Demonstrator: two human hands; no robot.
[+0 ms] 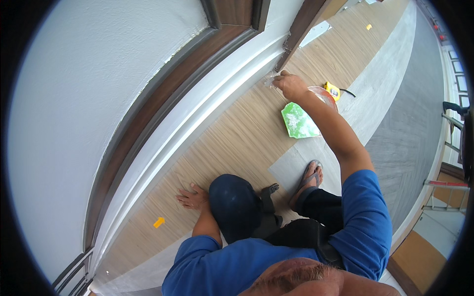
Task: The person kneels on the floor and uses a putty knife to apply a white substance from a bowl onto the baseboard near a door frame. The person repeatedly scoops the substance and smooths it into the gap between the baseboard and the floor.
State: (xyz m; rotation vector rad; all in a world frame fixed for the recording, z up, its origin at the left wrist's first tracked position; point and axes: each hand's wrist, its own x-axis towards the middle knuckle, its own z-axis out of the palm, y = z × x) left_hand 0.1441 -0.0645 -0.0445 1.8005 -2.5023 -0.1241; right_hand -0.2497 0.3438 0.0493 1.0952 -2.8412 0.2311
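Note:
My left hand [193, 198] lies flat on the wood-look floor beside my bent knee, fingers spread and nothing in it. My right arm stretches far forward. The fingers of my right hand [291, 86] are closed around a small, clear, plastic-looking piece [269, 81], held low where the white baseboard [232, 89] meets the brown door frame [291, 44]. Its exact kind is too small to make out. Just under that forearm sits a green plastic piece [299, 123] smeared with white paste. An orange-red bowl [330, 100], partly hidden by the arm, stands beside it.
A yellow tape measure [332, 90] with a black strap lies past the bowl. Orange tape scraps [159, 222] stick to the floor. Pale grey floor strips [380, 64] run to the right, with a metal ladder-like frame [447, 184] at the far right.

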